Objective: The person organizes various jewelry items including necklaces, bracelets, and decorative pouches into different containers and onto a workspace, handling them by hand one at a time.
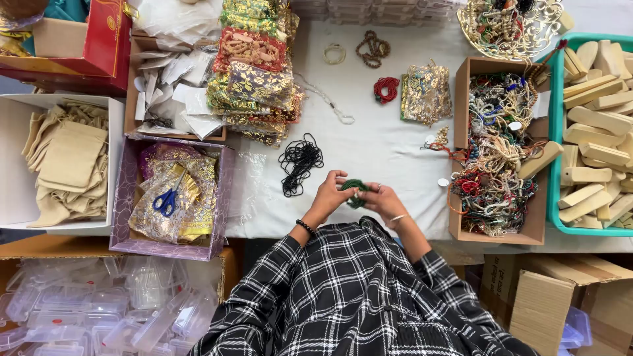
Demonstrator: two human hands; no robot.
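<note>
Left hand and right hand clamped on seemingly green bead string, beside brown cardboard box.

The green bead string between the left hand and right hand looks glossy, of small smooth beads. The table cover is matt white cloth. Far left of centre, the brocade pouches shine with metallic gold thread. The drawstring bags on the left are matt beige cloth, coarse-looking. On the right, the wooden blocks are pale and unvarnished, lying in a smooth teal plastic tray. The scissors have glossy blue plastic handles. Near left, the clear boxes are shiny transparent plastic.
</note>
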